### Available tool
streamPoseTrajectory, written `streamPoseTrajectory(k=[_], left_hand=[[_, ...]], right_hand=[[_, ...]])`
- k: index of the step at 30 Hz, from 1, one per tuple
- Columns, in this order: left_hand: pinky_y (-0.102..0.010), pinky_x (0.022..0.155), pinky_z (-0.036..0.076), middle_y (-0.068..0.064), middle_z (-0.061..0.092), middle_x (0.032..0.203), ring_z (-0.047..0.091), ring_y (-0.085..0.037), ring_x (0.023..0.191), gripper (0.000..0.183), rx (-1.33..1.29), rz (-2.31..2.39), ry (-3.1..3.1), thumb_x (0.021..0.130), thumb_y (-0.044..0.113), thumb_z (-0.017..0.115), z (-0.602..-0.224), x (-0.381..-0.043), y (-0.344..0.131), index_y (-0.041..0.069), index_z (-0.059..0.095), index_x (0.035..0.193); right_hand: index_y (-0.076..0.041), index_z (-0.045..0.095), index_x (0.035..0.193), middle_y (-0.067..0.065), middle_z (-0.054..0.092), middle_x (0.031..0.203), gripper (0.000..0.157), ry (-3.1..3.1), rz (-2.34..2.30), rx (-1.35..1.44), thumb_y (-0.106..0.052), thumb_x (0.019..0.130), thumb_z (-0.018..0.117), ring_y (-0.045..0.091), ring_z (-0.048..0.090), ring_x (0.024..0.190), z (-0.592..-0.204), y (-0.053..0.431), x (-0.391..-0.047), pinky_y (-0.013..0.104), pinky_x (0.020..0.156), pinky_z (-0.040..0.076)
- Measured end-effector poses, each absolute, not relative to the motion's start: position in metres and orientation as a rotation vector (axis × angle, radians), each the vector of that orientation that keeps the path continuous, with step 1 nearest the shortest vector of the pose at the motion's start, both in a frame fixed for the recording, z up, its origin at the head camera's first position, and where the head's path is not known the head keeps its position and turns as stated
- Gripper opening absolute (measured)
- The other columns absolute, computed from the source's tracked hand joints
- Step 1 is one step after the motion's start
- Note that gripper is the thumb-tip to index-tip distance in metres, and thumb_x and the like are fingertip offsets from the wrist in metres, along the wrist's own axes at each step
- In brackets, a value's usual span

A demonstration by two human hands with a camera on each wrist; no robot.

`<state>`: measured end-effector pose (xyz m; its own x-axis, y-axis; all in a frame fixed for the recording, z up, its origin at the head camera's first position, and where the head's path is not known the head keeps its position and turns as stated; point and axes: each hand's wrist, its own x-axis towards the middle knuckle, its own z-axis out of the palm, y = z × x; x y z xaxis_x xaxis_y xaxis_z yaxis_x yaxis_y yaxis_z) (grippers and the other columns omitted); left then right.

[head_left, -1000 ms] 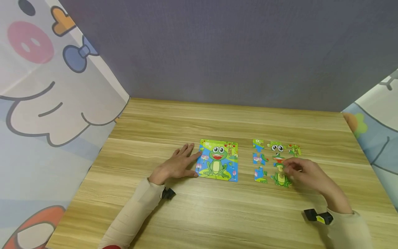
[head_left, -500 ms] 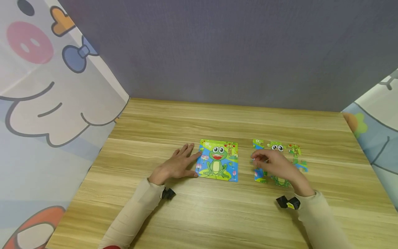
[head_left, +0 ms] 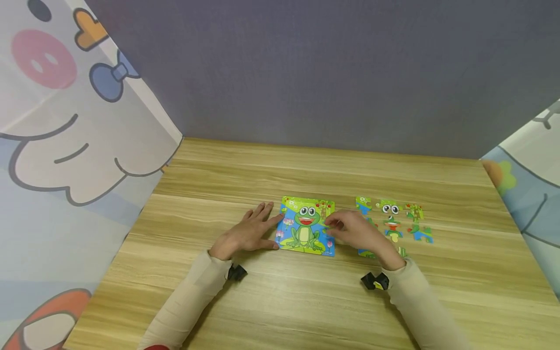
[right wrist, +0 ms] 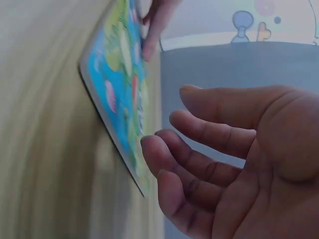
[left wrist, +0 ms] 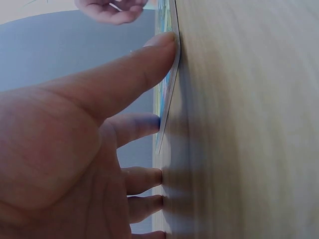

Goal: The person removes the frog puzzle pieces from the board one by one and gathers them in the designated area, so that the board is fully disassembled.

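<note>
A square frog picture board [head_left: 305, 226] lies flat on the wooden table. My left hand [head_left: 249, 235] rests at its left side, fingers spread. In the left wrist view the thumb [left wrist: 162, 47] and index finger lie on the board's edge, while the other fingertips touch the table. My right hand [head_left: 356, 233] hovers at the board's right edge with loosely bent fingers. The right wrist view shows nothing between its thumb and fingers. Right of the board lie several frog puzzle pieces, among them an eyes piece [head_left: 389, 207] and a mouth piece [head_left: 392, 225]. My right hand and wrist partly cover the lower-left ones.
A tree-and-apples piece [head_left: 414, 212] and a blue-and-green piece [head_left: 422, 234] lie farthest right in the puzzle group. The wooden table [head_left: 284, 301] ends at a grey panel [head_left: 306, 73] behind. A cartoon-printed wall [head_left: 78, 146] stands on the left.
My right hand has moved left from the right-hand pieces, across the puzzle group, to the board's right edge, uncovering the blue-and-green piece. The left hand has stayed still.
</note>
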<state>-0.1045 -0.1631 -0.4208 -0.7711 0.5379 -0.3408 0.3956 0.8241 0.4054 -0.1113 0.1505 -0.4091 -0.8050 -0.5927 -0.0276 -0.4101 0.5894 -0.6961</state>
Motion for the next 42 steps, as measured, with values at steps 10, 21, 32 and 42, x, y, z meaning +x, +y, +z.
streamPoseTrajectory(k=[10,21,32,42], left_hand=[[-0.066,0.123,0.012,-0.023,0.003,0.169,0.002,-0.044,0.157,0.083,0.701,0.432,2.558,0.093,0.047,0.067,-0.421,-0.105,-0.163,0.019,0.026,0.160],[-0.066,0.123,0.012,-0.023,0.003,0.168,0.002,-0.044,0.157,0.083,0.705,0.430,2.554,0.094,0.047,0.067,-0.421,-0.105,-0.163,0.019,0.025,0.160],[-0.067,0.122,0.012,-0.024,0.002,0.168,0.001,-0.044,0.157,0.082,0.711,0.451,2.549,0.094,0.047,0.066,-0.422,-0.105,-0.164,0.019,0.026,0.160],[-0.067,0.122,0.012,-0.024,0.003,0.168,0.001,-0.044,0.157,0.083,0.714,0.450,2.552,0.094,0.046,0.067,-0.421,-0.104,-0.164,0.019,0.026,0.160]], right_hand=[[0.000,0.071,0.114,0.010,0.066,0.101,0.033,2.663,-0.783,-0.709,-0.019,0.088,0.077,0.011,0.051,0.074,-0.418,0.133,-0.105,0.026,0.066,0.044],[-0.002,0.067,0.119,0.013,0.061,0.114,0.053,2.713,-0.653,-0.630,-0.027,0.078,0.087,0.016,0.053,0.082,-0.423,0.125,-0.097,0.033,0.070,0.049],[-0.008,0.052,0.104,0.004,0.053,0.093,0.048,2.681,-0.735,-0.640,-0.023,0.076,0.088,0.016,0.046,0.077,-0.425,0.124,-0.098,0.029,0.067,0.040],[-0.006,0.060,0.109,0.002,0.061,0.085,0.031,2.613,-0.876,-0.777,-0.002,0.084,0.077,0.008,0.050,0.069,-0.417,0.131,-0.097,0.022,0.064,0.043]])
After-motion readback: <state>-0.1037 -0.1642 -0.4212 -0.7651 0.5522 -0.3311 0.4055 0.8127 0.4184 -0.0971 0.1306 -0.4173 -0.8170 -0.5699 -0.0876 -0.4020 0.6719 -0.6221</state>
